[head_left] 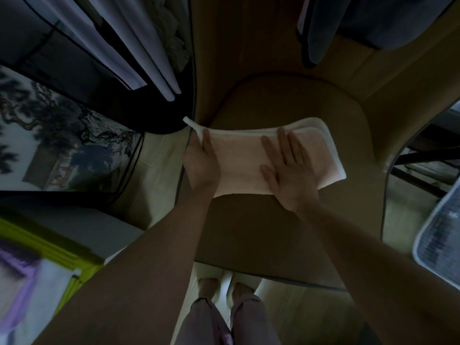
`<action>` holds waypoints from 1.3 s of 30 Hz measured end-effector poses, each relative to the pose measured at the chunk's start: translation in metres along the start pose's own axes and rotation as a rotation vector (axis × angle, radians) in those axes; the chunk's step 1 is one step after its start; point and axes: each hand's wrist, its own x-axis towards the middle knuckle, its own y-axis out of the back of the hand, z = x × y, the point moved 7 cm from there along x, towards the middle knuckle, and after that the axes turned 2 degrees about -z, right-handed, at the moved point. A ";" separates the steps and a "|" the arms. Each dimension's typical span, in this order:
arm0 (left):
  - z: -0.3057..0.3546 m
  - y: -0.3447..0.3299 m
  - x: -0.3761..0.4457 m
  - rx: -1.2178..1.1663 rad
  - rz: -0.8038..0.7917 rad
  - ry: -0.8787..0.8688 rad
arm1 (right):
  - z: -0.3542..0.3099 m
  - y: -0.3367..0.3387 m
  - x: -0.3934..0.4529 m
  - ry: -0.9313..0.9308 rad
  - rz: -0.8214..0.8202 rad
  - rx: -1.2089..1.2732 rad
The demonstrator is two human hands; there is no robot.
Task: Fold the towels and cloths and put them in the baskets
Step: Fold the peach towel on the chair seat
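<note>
A pale pink towel [241, 155] with a white hem lies folded on the tan seat of a chair [268, 103]. My left hand [202, 163] grips the towel's left end, thumb on top and fingers hidden underneath. My right hand [290, 168] lies flat on the right half of the towel with straight, spread fingers pressing it down. The towel's right edge shows two stacked layers, and a small loop of hem sticks out at its upper left corner.
A yellow-green basket [74, 255] holding folded purple and white cloth stands at the lower left. A dark fabric wardrobe with hanging clothes is at the upper left. Dark blue cloth [361, 18] hangs over the chair back. A white mesh object [440, 235] is at the right edge.
</note>
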 end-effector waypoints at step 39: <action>0.099 -0.080 -0.093 -0.222 -0.762 0.279 | 0.045 0.111 -0.058 -0.480 0.094 1.017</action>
